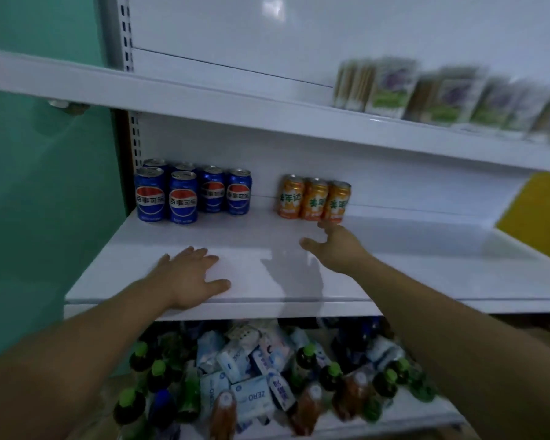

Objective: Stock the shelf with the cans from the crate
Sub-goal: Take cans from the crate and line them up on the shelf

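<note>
Shelf [267, 239] under flat, spread left fingers [200, 255]

Blue cans [182, 201]: 百事可乐, Pepsi globe. Orange cans [314, 200]: 美年达. Pale blue packet [251, 396] below: ZERO.

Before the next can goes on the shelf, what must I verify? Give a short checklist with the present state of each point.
1. Right hand free: ok, open, holds nothing.
2. Left hand free: ok, flat on the shelf.
3. Orange cans upright in a row: ok.
4. Blue cans upright: ok.
5. Bare shelf space right of the orange cans: ok.
6. More cans below: cannot tell; only bottles and packets show.
</note>
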{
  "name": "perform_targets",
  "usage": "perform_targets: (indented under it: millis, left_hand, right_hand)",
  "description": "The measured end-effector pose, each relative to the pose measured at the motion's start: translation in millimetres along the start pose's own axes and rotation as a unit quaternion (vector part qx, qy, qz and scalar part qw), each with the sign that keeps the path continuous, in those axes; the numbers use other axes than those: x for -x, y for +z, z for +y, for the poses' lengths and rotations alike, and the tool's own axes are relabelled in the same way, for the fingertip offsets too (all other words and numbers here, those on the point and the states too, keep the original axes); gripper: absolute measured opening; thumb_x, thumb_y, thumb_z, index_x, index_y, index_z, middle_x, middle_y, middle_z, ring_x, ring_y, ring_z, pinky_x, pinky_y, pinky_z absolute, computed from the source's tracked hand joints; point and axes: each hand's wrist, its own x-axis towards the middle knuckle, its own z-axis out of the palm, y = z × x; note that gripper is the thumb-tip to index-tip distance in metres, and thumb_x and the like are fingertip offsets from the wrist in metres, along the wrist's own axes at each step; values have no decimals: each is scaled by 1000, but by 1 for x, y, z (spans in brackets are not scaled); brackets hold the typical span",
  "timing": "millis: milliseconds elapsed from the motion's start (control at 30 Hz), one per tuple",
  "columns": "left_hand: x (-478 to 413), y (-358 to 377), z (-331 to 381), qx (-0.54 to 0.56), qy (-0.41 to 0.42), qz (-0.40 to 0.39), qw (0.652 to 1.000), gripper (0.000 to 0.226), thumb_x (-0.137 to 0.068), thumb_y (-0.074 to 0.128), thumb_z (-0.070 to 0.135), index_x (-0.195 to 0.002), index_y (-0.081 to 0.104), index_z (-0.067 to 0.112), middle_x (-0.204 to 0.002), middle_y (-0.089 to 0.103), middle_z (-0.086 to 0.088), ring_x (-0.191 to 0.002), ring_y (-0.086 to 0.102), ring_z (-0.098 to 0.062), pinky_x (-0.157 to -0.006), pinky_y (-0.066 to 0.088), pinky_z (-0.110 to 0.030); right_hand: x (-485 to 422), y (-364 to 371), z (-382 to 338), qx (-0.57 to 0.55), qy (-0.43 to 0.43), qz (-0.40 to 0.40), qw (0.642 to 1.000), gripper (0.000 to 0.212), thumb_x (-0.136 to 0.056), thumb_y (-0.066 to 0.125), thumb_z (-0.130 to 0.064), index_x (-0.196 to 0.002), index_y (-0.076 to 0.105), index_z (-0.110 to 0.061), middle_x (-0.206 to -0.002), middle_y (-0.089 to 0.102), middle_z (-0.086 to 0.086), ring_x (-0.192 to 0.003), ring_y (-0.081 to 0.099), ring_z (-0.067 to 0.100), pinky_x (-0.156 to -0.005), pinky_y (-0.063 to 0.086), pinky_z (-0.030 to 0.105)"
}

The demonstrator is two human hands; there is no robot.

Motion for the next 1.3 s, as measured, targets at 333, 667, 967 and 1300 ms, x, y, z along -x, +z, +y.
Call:
perform_targets:
  millis: [333,667,967,1300]
  left_hand:
    - [48,83,288,-17,355,-59,933,77,-89,44,65,-151,21,27,-161,14,1,-147,13,-20,-118,19,-44]
    - [88,215,449,-106,473,-212,848,78,-90,48,61,-152,23,21,-159,19,-4,-145,20,-22,-116,24,-37]
    - [77,339,523,-140,493,-303,804,70,-88,51,58,-146,34,25,-154,32,0,-141,27,-20,-112,29,-37]
    - [57,506,588,-193,516,-397,734,75,-89,45,62,-151,23,26,-160,16,0,-147,12,-21,-118,12,-49]
  right_hand:
    - [184,-96,187,-6,220,96,971,75,-91,54,-57,-150,28,-17,-143,46,9,-109,57,28,-78,49,37]
    - [355,-91,350,-67,435,144,886,72,-91,56,-53,-149,29,-21,-151,39,6,-127,47,25,-88,40,31]
    - [400,-21,485,-97,534,53,838,72,-90,56,-54,-146,34,-15,-144,44,8,-124,48,26,-100,42,36]
    - [416,105,636,-181,584,-48,790,62,-91,57,-49,-143,38,-19,-133,52,7,-115,54,23,-96,46,36]
